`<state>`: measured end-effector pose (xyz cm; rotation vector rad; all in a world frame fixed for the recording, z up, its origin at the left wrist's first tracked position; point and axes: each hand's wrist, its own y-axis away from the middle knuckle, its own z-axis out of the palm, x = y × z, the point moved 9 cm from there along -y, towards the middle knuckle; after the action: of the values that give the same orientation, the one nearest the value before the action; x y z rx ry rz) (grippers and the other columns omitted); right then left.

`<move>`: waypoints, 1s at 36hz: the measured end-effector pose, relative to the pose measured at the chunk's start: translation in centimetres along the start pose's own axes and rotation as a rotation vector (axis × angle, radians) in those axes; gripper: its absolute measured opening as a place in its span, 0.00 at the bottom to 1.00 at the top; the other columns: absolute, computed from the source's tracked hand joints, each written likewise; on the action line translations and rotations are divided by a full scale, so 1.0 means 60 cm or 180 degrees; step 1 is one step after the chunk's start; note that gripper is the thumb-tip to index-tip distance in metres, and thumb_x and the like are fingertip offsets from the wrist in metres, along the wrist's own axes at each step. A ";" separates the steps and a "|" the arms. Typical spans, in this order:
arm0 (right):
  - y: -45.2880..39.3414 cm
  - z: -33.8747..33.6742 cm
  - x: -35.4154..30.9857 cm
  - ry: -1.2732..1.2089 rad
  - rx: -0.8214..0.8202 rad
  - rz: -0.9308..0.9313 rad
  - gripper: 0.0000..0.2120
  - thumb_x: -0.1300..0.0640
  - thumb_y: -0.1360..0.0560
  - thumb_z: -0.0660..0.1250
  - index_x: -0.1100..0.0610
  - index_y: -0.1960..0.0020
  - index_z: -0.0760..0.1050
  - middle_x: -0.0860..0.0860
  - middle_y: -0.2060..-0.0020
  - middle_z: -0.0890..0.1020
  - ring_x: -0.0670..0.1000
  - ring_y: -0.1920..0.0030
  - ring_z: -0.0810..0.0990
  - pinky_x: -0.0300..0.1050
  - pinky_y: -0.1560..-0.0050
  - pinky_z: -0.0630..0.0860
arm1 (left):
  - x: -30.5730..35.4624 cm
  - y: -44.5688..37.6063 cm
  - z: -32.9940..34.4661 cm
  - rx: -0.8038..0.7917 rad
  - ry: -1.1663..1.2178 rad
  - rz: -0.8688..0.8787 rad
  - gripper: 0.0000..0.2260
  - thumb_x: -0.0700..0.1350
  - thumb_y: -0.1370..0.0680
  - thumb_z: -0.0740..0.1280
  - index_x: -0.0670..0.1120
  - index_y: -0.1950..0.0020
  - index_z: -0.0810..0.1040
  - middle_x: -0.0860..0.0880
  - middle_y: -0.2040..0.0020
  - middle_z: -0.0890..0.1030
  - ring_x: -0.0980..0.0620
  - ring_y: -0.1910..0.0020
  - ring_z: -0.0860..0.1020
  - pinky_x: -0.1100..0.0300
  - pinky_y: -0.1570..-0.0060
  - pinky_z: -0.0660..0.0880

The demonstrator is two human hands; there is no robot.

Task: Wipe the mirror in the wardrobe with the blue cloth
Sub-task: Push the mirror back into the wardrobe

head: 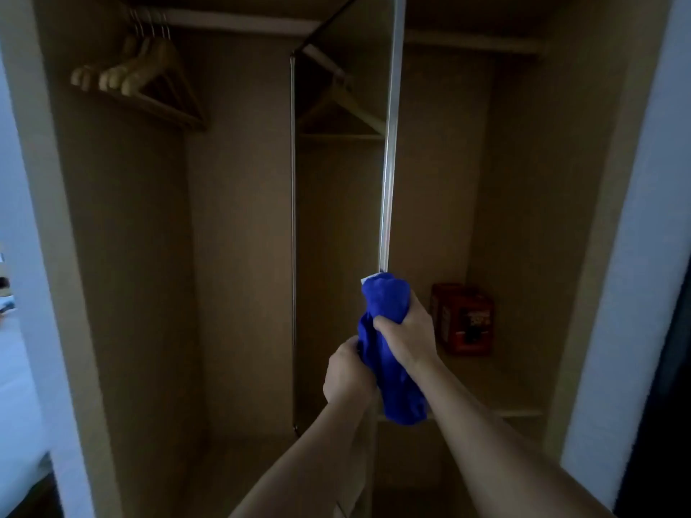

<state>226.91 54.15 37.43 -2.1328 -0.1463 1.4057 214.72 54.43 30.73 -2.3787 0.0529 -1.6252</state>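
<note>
The tall mirror (pixel 338 226) stands edge-on in the middle of the open wardrobe, its metal front edge (pixel 389 162) facing me and its glass reflecting hangers and a shelf. The blue cloth (pixel 389 342) is bunched around that front edge low down. My right hand (pixel 407 330) grips the cloth's upper part against the edge. My left hand (pixel 347 372) holds the mirror's edge just below, its fingers curled beside the cloth's lower part, which hangs down between my forearms.
Wooden hangers (pixel 138 76) hang from the rail at the upper left. A red box (pixel 463 317) sits on the shelf (pixel 519 411) in the right compartment. White wardrobe frames (pixel 41 218) stand at both sides, with a bed (pixel 15 386) at the far left.
</note>
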 end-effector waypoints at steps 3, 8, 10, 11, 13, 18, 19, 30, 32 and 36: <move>0.009 0.014 -0.011 -0.0014 -0.0137 -0.0100 0.13 0.60 0.32 0.69 0.50 0.50 0.72 0.46 0.66 0.78 0.46 0.64 0.79 0.39 0.62 0.75 | -0.009 0.007 -0.006 0.0117 -0.0066 -0.0078 0.10 0.40 0.21 0.56 0.52 0.55 0.73 0.53 0.59 0.79 0.54 0.61 0.78 0.56 0.60 0.78; 0.023 0.041 -0.019 0.0018 -0.0305 -0.0227 0.14 0.59 0.32 0.69 0.50 0.48 0.73 0.44 0.65 0.78 0.45 0.65 0.78 0.38 0.63 0.75 | -0.029 0.016 -0.027 0.0435 0.0185 -0.0309 0.12 0.48 0.19 0.50 0.53 0.58 0.70 0.52 0.63 0.79 0.53 0.65 0.78 0.58 0.66 0.75; 0.030 0.054 -0.018 0.0006 -0.0388 -0.0272 0.16 0.59 0.32 0.69 0.49 0.46 0.72 0.44 0.66 0.77 0.44 0.66 0.77 0.40 0.63 0.75 | -0.038 0.020 -0.033 0.0462 0.0294 -0.0357 0.14 0.51 0.18 0.48 0.52 0.56 0.70 0.50 0.62 0.79 0.50 0.64 0.79 0.56 0.65 0.75; 0.034 0.060 -0.015 -0.0003 -0.0420 -0.0263 0.19 0.59 0.32 0.69 0.49 0.43 0.70 0.44 0.65 0.78 0.45 0.66 0.78 0.42 0.62 0.76 | -0.040 0.020 -0.037 0.0455 0.0214 -0.0342 0.14 0.51 0.18 0.48 0.51 0.56 0.69 0.50 0.62 0.79 0.51 0.65 0.79 0.57 0.66 0.75; 0.042 0.066 -0.002 -0.0023 -0.0415 -0.0155 0.26 0.59 0.32 0.69 0.45 0.38 0.66 0.45 0.63 0.79 0.46 0.65 0.78 0.43 0.60 0.77 | -0.046 0.021 -0.047 0.0492 0.0030 -0.0331 0.13 0.50 0.18 0.48 0.51 0.57 0.68 0.51 0.63 0.78 0.53 0.66 0.77 0.60 0.69 0.71; 0.063 0.062 0.050 -0.0173 -0.0232 0.0352 0.20 0.59 0.32 0.69 0.43 0.45 0.69 0.42 0.59 0.78 0.42 0.59 0.78 0.35 0.61 0.70 | -0.048 0.010 -0.065 0.0317 -0.0544 -0.0266 0.01 0.44 0.21 0.57 0.48 0.51 0.66 0.50 0.59 0.75 0.52 0.61 0.77 0.55 0.60 0.77; 0.066 0.063 0.057 -0.0119 -0.0263 0.0392 0.19 0.60 0.32 0.69 0.43 0.46 0.70 0.41 0.58 0.78 0.42 0.57 0.78 0.33 0.61 0.69 | -0.048 0.006 -0.067 0.0295 -0.0606 -0.0257 0.02 0.43 0.22 0.59 0.48 0.51 0.66 0.51 0.58 0.75 0.52 0.61 0.77 0.54 0.58 0.78; 0.067 0.090 0.078 0.0844 -0.0494 0.0466 0.15 0.53 0.28 0.68 0.49 0.43 0.68 0.42 0.64 0.76 0.40 0.66 0.75 0.34 0.70 0.65 | -0.054 -0.018 -0.107 0.0598 -0.0420 -0.0298 0.03 0.44 0.22 0.61 0.47 0.55 0.68 0.49 0.59 0.77 0.51 0.62 0.77 0.54 0.61 0.79; 0.067 0.100 0.078 0.0823 -0.0526 0.0539 0.17 0.49 0.28 0.69 0.48 0.44 0.66 0.40 0.64 0.74 0.38 0.66 0.73 0.33 0.70 0.64 | -0.055 -0.021 -0.101 0.0430 -0.0379 -0.0280 0.02 0.44 0.22 0.61 0.47 0.55 0.70 0.49 0.57 0.77 0.51 0.60 0.79 0.51 0.56 0.80; 0.069 0.116 0.089 0.0709 -0.0525 0.0716 0.23 0.41 0.32 0.71 0.47 0.43 0.66 0.40 0.62 0.74 0.41 0.64 0.74 0.37 0.65 0.68 | -0.060 -0.029 -0.101 0.0403 -0.0442 -0.0195 0.02 0.43 0.22 0.60 0.47 0.54 0.71 0.49 0.57 0.77 0.52 0.60 0.78 0.54 0.57 0.79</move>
<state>222.30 55.59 29.02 -2.4899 0.0689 1.3026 207.62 55.59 29.94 -2.4096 -0.1459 -1.4385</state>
